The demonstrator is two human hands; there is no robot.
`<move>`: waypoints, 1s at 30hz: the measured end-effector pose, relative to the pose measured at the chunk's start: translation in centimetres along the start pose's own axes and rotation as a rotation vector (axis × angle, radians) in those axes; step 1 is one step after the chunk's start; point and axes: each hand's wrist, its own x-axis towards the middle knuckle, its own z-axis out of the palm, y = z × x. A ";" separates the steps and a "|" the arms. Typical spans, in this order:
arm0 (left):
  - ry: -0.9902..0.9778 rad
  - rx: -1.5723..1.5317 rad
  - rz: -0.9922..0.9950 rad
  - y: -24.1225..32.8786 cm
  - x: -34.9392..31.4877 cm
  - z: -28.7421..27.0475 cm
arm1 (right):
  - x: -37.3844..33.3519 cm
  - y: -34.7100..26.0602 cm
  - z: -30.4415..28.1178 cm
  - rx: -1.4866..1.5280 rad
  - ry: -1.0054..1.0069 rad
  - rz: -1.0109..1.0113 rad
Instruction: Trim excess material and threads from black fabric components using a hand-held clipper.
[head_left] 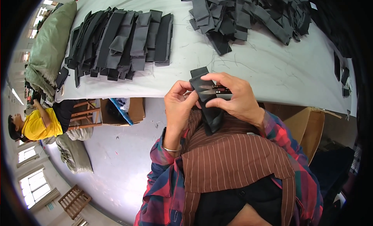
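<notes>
Near the counter's (272,70) left edge we see a neat row of dark fabric strips (124,39). At its near edge our left hand (178,105) pinches a dark fabric strip (208,103); our right hand (235,97) grips thread snips (215,91) against it. A loose heap of strips (248,16) lies at the far right.

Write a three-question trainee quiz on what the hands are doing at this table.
1. True or false: the right hand holds thread snips.
2. What does the left hand grip? A) dark fabric strip B) cardboard box C) green sack
3. Fill in: the neat row of strips lies on the ___ side of the white table.

Key: 1 true; 2 A; 3 left.
</notes>
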 end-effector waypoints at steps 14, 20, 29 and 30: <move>-0.118 0.043 0.006 1.4 0.8 -0.7 | 1.1 2.8 -0.6 0.838 -0.059 0.456; -0.450 0.231 -0.220 1.5 1.3 -0.8 | 2.0 2.6 -0.9 0.930 -0.100 0.438; -0.213 0.040 -0.127 1.3 2.1 0.7 | 3.0 2.9 -0.9 0.955 0.080 0.518; -0.136 0.019 -0.107 1.2 2.1 0.8 | 3.0 3.1 -0.9 0.956 0.080 0.518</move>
